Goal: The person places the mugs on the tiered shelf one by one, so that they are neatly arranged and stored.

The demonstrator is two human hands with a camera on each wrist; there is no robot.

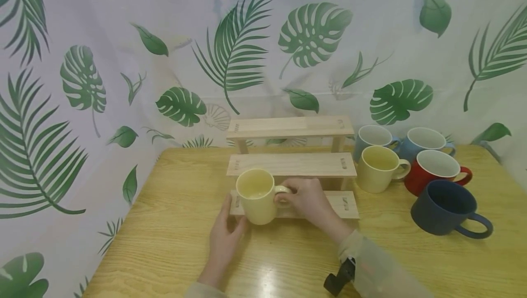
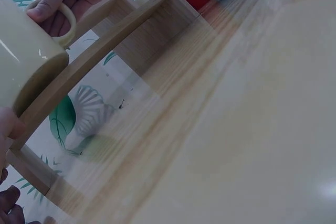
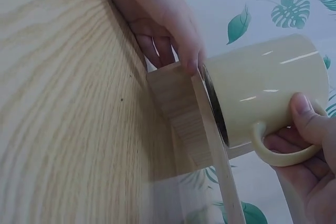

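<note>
A pale yellow mug (image 1: 258, 199) is upright at the left part of the lowest board of a three-step wooden shelf (image 1: 290, 164). My right hand (image 1: 309, 199) pinches its handle between thumb and fingers, also visible in the right wrist view beside the mug (image 3: 273, 85). My left hand (image 1: 224, 243) grips the left end of the lowest board; the right wrist view shows this hand (image 3: 157, 17) with its thumb at the board's edge and fingers around the end. The mug's base is at the board (image 2: 94, 64); whether it rests fully there I cannot tell.
Right of the shelf stand a second yellow mug (image 1: 376, 172), a red mug (image 1: 430, 172), a dark blue mug (image 1: 442, 209) and two light blue mugs (image 1: 372, 137) (image 1: 424, 142). A leaf-patterned cloth (image 1: 173, 51) hangs behind the wooden table (image 1: 164, 243).
</note>
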